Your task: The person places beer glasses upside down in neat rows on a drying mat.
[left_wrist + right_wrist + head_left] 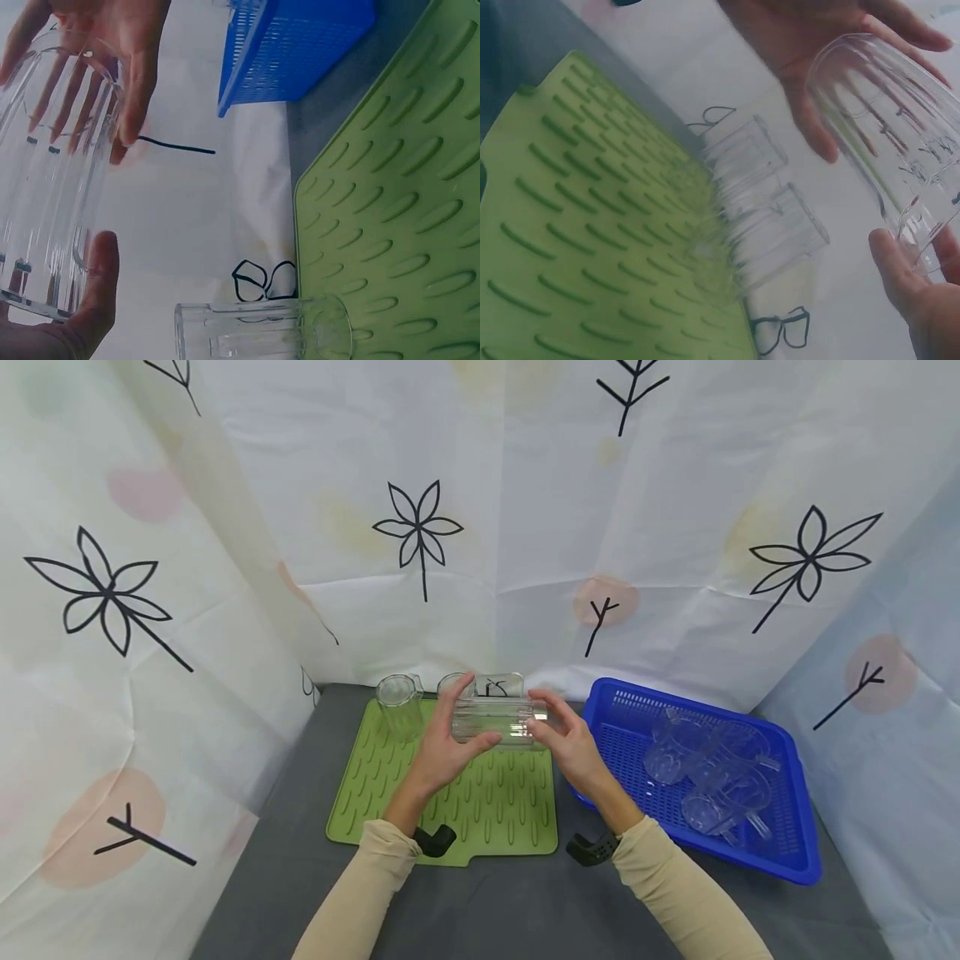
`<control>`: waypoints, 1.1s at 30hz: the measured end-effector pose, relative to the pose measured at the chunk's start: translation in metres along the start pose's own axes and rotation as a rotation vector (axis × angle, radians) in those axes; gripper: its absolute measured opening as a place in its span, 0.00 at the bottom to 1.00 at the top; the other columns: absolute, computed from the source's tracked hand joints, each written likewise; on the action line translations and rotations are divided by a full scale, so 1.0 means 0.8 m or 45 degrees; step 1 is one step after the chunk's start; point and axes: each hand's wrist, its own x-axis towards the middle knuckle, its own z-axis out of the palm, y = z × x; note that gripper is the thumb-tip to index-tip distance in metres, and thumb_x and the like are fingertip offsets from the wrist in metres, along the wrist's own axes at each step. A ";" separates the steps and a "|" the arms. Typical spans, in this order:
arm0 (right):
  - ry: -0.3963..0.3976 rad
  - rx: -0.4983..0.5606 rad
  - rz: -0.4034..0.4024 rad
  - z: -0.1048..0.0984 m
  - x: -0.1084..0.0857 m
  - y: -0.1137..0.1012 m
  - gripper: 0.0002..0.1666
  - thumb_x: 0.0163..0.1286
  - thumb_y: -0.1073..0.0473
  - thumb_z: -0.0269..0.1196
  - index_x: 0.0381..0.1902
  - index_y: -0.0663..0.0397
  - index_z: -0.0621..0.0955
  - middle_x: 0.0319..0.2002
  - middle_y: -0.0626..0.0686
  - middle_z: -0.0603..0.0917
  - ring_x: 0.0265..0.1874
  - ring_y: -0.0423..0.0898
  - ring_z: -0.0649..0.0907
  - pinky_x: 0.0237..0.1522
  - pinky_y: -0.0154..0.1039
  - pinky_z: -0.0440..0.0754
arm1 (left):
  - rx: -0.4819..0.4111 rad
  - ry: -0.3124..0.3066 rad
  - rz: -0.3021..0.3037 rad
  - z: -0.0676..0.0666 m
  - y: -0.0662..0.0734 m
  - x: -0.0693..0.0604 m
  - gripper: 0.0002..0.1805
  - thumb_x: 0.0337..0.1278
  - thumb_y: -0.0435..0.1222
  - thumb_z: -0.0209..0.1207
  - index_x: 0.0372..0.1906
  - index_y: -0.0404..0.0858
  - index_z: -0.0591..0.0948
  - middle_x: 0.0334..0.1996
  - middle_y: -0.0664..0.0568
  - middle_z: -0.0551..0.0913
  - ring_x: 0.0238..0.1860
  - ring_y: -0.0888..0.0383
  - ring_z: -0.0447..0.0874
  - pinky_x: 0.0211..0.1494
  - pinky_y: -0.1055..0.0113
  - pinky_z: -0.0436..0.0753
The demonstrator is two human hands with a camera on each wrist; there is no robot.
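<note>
Both hands hold a clear glass mug (491, 722) on its side above the green mat (487, 827). The left hand (438, 756) grips its left end, with thumb in front and fingers behind. At its right end, the right hand (573, 752) pinches it between thumb and fingers. In the left wrist view, the mug (52, 180) spans from the left hand (67, 322) to the right hand (112, 45). The right wrist view shows the left hand (795, 60) and right hand (922, 296) around the mug (892, 127).
Clear glasses stand at the mat's back edge, one at the left (401, 706) and another (455, 683) partly behind the left hand. A clear shape beside that one is hard to tell. The blue basket (804, 810) at the right holds several clear mugs (738, 789). Patterned curtains surround the grey table (510, 910).
</note>
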 end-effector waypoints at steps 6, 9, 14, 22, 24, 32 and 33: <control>-0.074 -0.143 0.066 0.001 0.001 0.004 0.36 0.78 0.50 0.60 0.79 0.39 0.63 0.78 0.59 0.63 0.72 0.63 0.74 0.68 0.58 0.78 | 0.005 0.002 0.042 -0.002 -0.001 0.001 0.59 0.48 0.38 0.78 0.81 0.60 0.54 0.80 0.53 0.59 0.77 0.41 0.63 0.70 0.35 0.72; -0.100 -0.168 0.116 0.000 0.000 0.007 0.38 0.79 0.47 0.58 0.81 0.39 0.60 0.81 0.57 0.58 0.73 0.61 0.73 0.69 0.57 0.77 | 0.036 0.005 0.118 -0.001 -0.002 0.002 0.60 0.47 0.34 0.78 0.82 0.56 0.54 0.81 0.51 0.57 0.81 0.45 0.56 0.76 0.34 0.63; -0.132 -0.221 0.176 -0.002 -0.002 0.009 0.40 0.80 0.43 0.56 0.82 0.42 0.56 0.83 0.57 0.53 0.76 0.60 0.69 0.70 0.57 0.75 | 0.021 0.025 0.213 0.003 -0.004 0.005 0.58 0.46 0.26 0.76 0.81 0.42 0.56 0.80 0.42 0.57 0.81 0.40 0.53 0.77 0.31 0.59; -0.132 -0.300 0.218 -0.005 -0.007 0.009 0.44 0.79 0.40 0.56 0.83 0.43 0.52 0.82 0.58 0.56 0.74 0.60 0.72 0.70 0.57 0.76 | 0.060 0.074 0.318 0.005 -0.006 0.005 0.48 0.44 0.29 0.78 0.73 0.41 0.68 0.76 0.42 0.63 0.78 0.44 0.60 0.78 0.39 0.63; -0.119 -0.357 0.219 -0.007 -0.010 0.009 0.43 0.79 0.39 0.55 0.83 0.44 0.52 0.82 0.58 0.56 0.73 0.60 0.73 0.69 0.57 0.76 | 0.074 0.071 0.317 0.006 -0.006 0.005 0.45 0.46 0.32 0.79 0.71 0.44 0.70 0.76 0.44 0.64 0.78 0.46 0.62 0.77 0.40 0.65; -0.047 -0.603 0.179 -0.009 -0.015 0.005 0.45 0.78 0.34 0.53 0.82 0.45 0.55 0.79 0.56 0.64 0.72 0.59 0.73 0.67 0.62 0.76 | 0.204 0.059 0.330 0.008 -0.005 0.009 0.42 0.48 0.39 0.79 0.70 0.41 0.73 0.72 0.43 0.68 0.76 0.46 0.64 0.74 0.42 0.70; -0.042 -0.627 0.168 -0.010 -0.015 0.004 0.45 0.78 0.34 0.53 0.82 0.45 0.54 0.78 0.55 0.65 0.72 0.59 0.74 0.66 0.62 0.77 | 0.222 0.056 0.323 0.008 -0.005 0.009 0.42 0.48 0.39 0.79 0.70 0.42 0.73 0.72 0.44 0.68 0.75 0.47 0.65 0.74 0.42 0.70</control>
